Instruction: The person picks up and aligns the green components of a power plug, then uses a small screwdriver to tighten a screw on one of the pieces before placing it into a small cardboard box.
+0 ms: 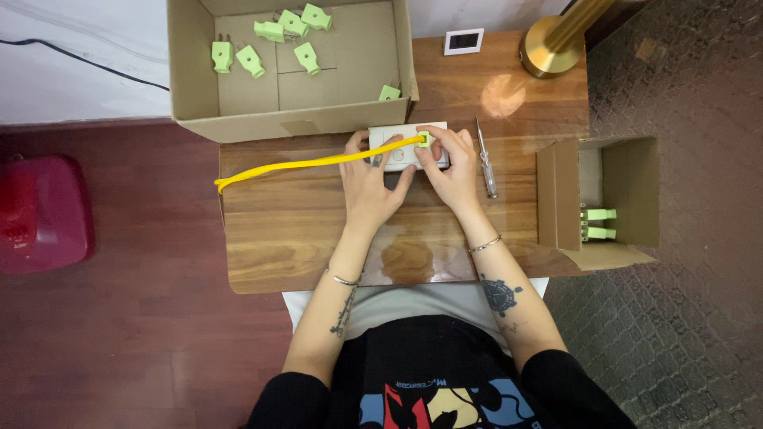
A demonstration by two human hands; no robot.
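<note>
A white rectangular socket block (401, 137) lies on the wooden table (278, 230), just in front of the big cardboard box. My left hand (369, 181) grips its left side. My right hand (451, 167) holds the right side, fingertips pressing a green plug (423, 139) that sits in the block's top. A yellow cable (310, 164) runs from that plug leftward, over my left hand, and ends past the table's left edge.
A large open cardboard box (195, 79) at the back holds several loose green plugs (250, 59). A smaller box (636, 195) on the right holds two more. A screwdriver (486, 163) lies right of my right hand. A brass lamp base (548, 52) stands back right.
</note>
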